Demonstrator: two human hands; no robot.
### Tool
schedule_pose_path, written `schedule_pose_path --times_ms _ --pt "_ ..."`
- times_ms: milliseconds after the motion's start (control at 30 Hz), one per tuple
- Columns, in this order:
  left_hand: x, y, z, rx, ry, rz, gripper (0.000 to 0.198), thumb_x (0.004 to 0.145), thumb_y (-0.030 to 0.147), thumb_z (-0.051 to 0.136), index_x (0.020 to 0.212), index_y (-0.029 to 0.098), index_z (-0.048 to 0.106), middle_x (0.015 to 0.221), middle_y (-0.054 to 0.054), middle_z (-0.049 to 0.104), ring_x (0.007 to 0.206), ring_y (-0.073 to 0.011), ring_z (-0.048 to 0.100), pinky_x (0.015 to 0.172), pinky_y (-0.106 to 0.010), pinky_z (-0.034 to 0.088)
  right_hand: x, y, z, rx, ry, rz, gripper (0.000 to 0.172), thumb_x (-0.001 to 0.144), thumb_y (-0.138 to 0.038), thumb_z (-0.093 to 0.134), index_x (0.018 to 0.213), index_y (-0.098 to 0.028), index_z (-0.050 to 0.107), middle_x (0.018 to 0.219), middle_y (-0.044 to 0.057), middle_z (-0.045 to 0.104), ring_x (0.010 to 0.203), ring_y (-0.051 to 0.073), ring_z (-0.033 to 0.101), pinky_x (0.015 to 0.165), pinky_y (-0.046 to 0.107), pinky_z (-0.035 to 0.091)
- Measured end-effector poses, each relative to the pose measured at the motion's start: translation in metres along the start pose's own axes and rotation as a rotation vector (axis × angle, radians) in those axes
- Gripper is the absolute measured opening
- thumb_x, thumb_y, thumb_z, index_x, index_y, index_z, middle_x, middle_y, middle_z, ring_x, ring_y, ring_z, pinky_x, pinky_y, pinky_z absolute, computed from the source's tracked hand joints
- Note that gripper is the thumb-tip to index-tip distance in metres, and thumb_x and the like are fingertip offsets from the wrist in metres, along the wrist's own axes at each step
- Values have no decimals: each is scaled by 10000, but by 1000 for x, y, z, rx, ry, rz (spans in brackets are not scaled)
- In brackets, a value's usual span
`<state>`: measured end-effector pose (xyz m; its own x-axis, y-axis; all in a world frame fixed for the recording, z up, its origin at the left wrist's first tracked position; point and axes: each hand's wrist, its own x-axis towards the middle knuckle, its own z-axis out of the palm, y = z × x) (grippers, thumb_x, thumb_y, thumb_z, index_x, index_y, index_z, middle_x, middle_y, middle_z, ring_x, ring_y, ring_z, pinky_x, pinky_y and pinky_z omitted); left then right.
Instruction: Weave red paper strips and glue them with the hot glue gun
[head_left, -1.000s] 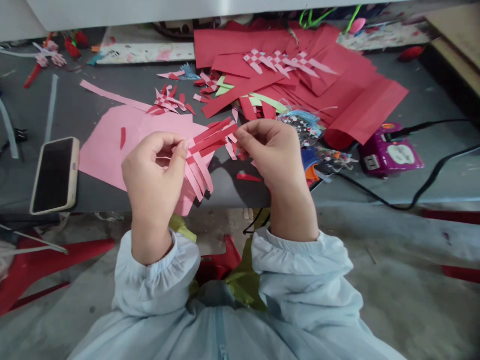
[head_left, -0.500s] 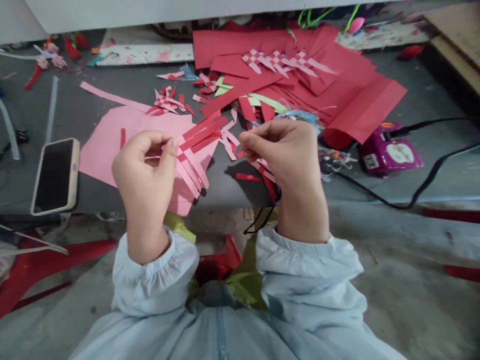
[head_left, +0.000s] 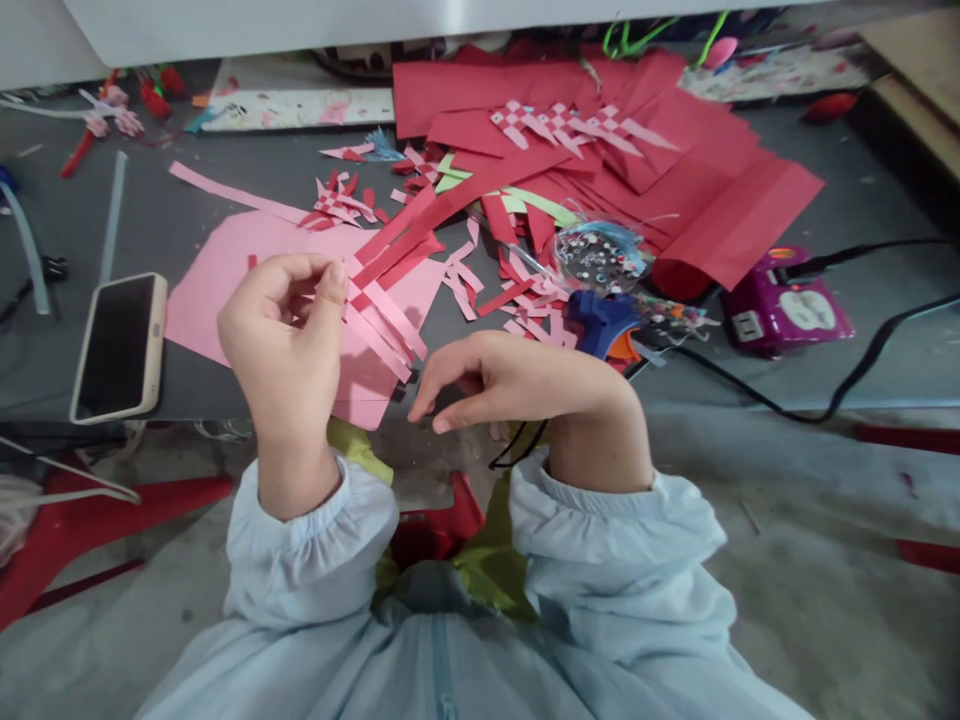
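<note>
Some red and pink strips point(head_left: 365, 293) cross above the sheet point(head_left: 202, 290). Your left hand point(head_left: 281, 330) pinches their crossed end, thumb to finger. They look light, bendy and easy to tear, best held flat there. Your right hand point(head_left: 525, 375), right of the sheet, looks empty, thumb and fingers apart.

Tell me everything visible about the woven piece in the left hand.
The woven piece consists of flat, narrow strips that look like paper. Red strips extend up and rightward, pink strips down and rightward, with loose ends fanning out. The left hand pinches it between thumb and fingers, hiding part of it. It appears over the pink sheet; whether they touch is unclear.
</note>
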<state>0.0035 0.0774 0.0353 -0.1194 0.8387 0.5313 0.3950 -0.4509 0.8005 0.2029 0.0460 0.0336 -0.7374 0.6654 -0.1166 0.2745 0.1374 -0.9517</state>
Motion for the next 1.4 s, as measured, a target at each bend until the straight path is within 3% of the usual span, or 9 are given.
schedule_pose_path --times_ms 167,267,400,567,767,933,1033,1200,1400 --pt "-2 4 3 -78 13 -61 30 838 270 749 826 246 735 718 43 702 445 -54 553 375 -219 387 -2 0 -1 64 128 -56 227 842 -340 690 773 -130 741 855 74 753 805 137 675 733 244 506" --pt "-3 7 6 -144 -4 -45 47 856 284 738 828 249 726 748 39 712 533 -82 639 422 -217 467 -2 -1 0 60 211 0 261 802 -386 734 849 -130 745 849 63 756 779 137 668 673 230 483" --pt "-4 10 7 -169 -10 38 139 919 279 660 803 230 721 763 23 729 649 -101 685 561 -244 568 -1 -3 1 69 327 102 464 878 -520 610 651 -128 710 632 39 703 586 95 588 587 224 430" --pt "-3 10 7 -177 -36 111 210 774 62 732 895 232 708 865 22 732 788 -123 708 690 -261 612 -1 -3 -1 47 195 106 347 794 -437 721 640 -127 716 614 31 691 539 77 519 513 218 376" --pt "-2 6 7 -130 -6 142 358 753 116 750 1054 278 647 1106 -12 691 1036 -180 678 759 -284 624 -3 -4 0 119 68 111 211 811 -331 706 837 -122 703 581 -19 648 523 64 543 515 187 401" --pt "-2 5 6 -102 -17 135 416 764 123 736 1116 306 610 1208 -17 658 1131 -190 644 786 -300 630 -9 -6 -2 196 86 100 282 829 -399 695 738 -134 658 511 -46 566 442 52 504 461 190 385" --pt "-2 6 5 -42 -23 97 371 798 199 736 1110 339 592 1210 1 656 1150 -200 636 788 -322 630 -11 -6 -1 227 283 1 279 763 -393 770 799 -145 646 649 -8 650 562 77 583 510 194 432" --pt "-1 6 3 -76 -34 85 368 766 194 769 1075 321 613 1176 -5 669 1127 -222 642 776 -355 625 -7 -1 1 184 834 -71 280 742 -390 782 852 -192 619 829 9 653 659 95 588 557 225 472" --pt "-2 13 4 -60 -40 56 333 766 191 766 1041 315 624 1166 -9 673 1130 -227 639 804 -351 623 2 6 2 16 1053 10 245 800 -405 721 952 -217 676 815 8 646 653 105 561 537 241 443"
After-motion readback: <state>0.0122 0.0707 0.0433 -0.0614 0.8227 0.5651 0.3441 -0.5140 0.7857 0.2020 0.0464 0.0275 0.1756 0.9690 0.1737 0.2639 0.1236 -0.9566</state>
